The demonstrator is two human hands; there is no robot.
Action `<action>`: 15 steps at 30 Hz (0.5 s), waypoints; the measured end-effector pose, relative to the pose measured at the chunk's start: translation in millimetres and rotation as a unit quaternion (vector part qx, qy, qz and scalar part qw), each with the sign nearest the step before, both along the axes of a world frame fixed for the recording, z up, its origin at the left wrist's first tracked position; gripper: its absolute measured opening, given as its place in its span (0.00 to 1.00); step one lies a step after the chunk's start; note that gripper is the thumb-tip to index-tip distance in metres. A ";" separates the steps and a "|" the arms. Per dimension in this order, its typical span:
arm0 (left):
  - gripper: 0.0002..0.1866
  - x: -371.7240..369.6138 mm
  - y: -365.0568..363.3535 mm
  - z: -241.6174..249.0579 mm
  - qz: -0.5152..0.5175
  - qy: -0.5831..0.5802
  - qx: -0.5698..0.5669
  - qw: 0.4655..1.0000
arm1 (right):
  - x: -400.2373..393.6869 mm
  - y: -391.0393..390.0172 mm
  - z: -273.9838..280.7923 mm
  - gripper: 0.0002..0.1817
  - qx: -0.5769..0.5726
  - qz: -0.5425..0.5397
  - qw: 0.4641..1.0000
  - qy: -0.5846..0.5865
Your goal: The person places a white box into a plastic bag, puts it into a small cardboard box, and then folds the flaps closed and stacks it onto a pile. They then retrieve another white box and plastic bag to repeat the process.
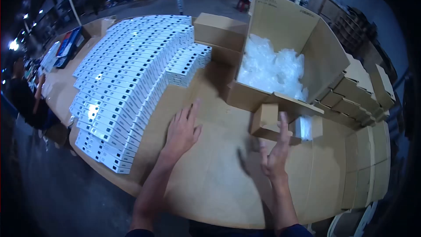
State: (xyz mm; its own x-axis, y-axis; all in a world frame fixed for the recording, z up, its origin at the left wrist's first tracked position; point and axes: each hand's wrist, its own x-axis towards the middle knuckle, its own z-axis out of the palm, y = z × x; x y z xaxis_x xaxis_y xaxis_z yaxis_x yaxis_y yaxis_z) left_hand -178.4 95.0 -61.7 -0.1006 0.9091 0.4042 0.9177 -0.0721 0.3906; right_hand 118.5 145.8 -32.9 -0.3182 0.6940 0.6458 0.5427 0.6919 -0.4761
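Hovering empty hands (228, 142) near small carton (268, 123) edge.

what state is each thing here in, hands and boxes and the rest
left hand: open, palm down, flat on the cardboard sheet
right hand: open, edge-on, holding nothing, just below the small brown box
small brown box: flaps open, tilted
large carton: open, lying on its side, clear plastic bags inside
white boxes: closed, stacked in rows
flat brown boxes: folded, stacked at right
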 end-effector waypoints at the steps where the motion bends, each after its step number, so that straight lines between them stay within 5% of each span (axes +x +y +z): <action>1: 0.46 -17.5 5.2 -3.9 0.015 -0.004 0.018 1.000 | -19.7 4.0 -1.9 0.42 -0.026 0.058 0.998 -0.028; 5: 0.43 -69.3 34.6 -12.2 0.035 0.029 0.078 0.996 | -118.7 35.4 -6.7 0.39 -0.116 0.191 0.974 -0.043; 9: 0.31 -95.9 70.4 -19.3 0.023 0.024 0.105 0.994 | -195.6 101.7 -33.5 0.40 -0.106 0.218 0.968 -0.057; 15: 0.33 -114.2 96.3 -30.4 0.023 0.067 0.149 0.986 | -242.7 145.4 -40.1 0.46 -0.088 0.215 0.969 -0.083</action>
